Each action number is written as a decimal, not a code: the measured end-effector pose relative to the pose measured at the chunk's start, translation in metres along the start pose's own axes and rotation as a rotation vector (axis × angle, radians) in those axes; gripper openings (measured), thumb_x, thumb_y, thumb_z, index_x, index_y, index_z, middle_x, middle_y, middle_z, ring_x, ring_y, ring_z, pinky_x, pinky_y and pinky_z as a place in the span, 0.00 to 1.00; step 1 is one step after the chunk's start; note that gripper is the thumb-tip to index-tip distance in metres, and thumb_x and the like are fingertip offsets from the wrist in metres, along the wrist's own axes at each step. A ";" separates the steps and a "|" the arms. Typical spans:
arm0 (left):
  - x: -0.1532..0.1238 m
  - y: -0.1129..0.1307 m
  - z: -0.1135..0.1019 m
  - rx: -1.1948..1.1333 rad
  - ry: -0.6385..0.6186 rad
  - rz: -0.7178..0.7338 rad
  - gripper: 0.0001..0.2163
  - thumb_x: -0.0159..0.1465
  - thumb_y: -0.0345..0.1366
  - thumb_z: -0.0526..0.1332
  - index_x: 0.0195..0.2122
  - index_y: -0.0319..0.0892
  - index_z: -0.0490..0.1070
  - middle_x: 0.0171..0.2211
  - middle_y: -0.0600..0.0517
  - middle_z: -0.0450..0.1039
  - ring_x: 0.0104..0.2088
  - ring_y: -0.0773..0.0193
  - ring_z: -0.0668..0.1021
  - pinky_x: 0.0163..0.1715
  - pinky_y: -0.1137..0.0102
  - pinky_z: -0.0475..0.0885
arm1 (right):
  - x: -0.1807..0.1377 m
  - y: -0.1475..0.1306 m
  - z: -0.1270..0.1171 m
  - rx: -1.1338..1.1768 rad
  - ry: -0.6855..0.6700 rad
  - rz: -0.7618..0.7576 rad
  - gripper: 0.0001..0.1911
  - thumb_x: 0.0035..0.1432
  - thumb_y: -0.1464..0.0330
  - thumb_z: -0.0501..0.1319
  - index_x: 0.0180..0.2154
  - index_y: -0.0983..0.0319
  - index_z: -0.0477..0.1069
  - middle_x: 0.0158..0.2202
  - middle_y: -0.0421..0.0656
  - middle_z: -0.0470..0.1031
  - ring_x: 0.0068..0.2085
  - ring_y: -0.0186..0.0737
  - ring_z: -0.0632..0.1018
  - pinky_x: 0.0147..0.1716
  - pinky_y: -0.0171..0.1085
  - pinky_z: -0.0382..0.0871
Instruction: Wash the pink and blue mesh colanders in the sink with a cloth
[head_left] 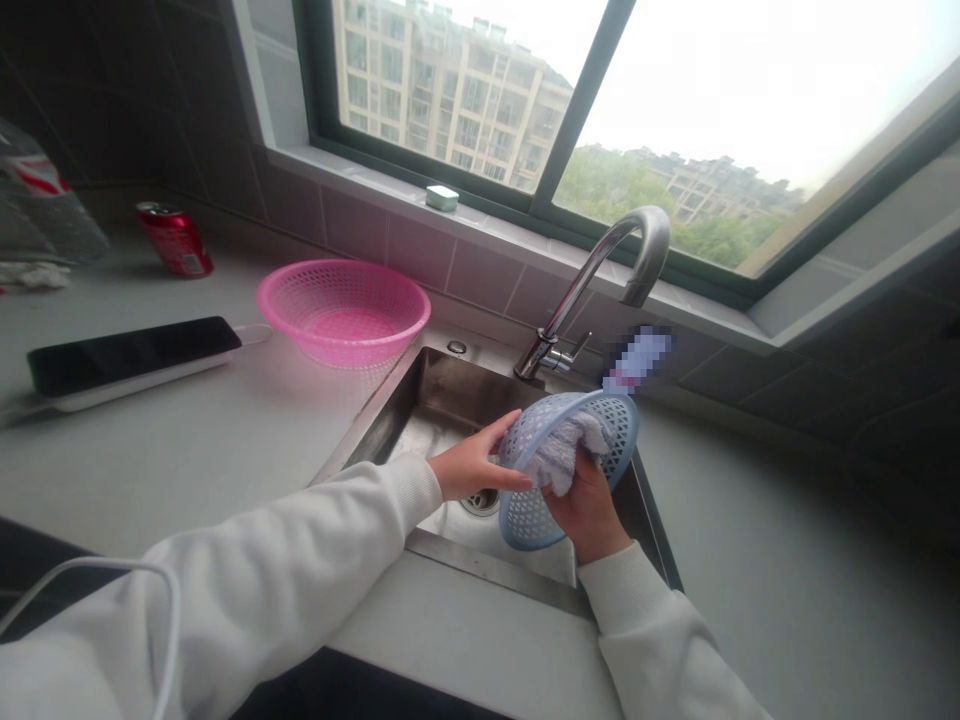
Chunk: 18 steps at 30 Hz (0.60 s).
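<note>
Pinching the rim of the blue basket (529, 522), the left hand (472, 466) holds it tilted on edge over the sink (429, 402). The right hand (586, 512) is closed around a white cloth (564, 450) pressed inside it. Behind stands the tap (616, 248). Further left sit a pink basket (342, 312), a phone (135, 355) and a red can (174, 238).

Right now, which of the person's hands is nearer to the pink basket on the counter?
Left. The left hand grips the rim of the blue basket over the sink, on the side facing the pink basket; the right hand, holding a cloth in it, is farther right.
</note>
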<state>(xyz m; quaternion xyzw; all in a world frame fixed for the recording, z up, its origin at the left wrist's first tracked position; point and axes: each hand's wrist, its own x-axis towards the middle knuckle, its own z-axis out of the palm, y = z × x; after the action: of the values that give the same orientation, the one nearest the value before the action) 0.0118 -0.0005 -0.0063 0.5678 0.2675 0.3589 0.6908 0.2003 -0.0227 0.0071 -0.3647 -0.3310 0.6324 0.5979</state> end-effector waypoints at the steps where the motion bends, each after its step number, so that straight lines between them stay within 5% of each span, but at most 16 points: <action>1: 0.000 0.000 -0.001 0.016 0.005 -0.002 0.62 0.46 0.44 0.81 0.76 0.45 0.45 0.72 0.35 0.58 0.70 0.35 0.65 0.70 0.44 0.58 | 0.000 0.000 0.000 0.000 0.008 0.000 0.23 0.45 0.51 0.78 0.41 0.53 0.82 0.39 0.37 0.86 0.35 0.42 0.83 0.35 0.41 0.82; 7: 0.001 -0.001 -0.005 0.211 0.072 0.008 0.60 0.46 0.45 0.80 0.76 0.50 0.46 0.74 0.38 0.51 0.71 0.35 0.60 0.70 0.43 0.57 | -0.001 0.000 -0.005 -0.021 0.022 -0.064 0.25 0.46 0.51 0.78 0.44 0.51 0.80 0.44 0.37 0.86 0.46 0.45 0.84 0.45 0.44 0.83; 18: -0.002 0.004 -0.006 0.270 0.177 0.082 0.59 0.46 0.47 0.79 0.76 0.46 0.48 0.70 0.36 0.56 0.70 0.35 0.62 0.69 0.43 0.59 | -0.010 -0.006 0.003 -0.029 0.006 0.012 0.27 0.45 0.57 0.78 0.48 0.55 0.79 0.47 0.40 0.85 0.52 0.53 0.83 0.54 0.50 0.79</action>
<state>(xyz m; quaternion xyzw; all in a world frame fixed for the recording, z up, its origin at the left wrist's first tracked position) 0.0047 0.0020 -0.0036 0.6319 0.3499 0.3962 0.5668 0.2008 -0.0324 0.0146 -0.3774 -0.3363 0.6300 0.5896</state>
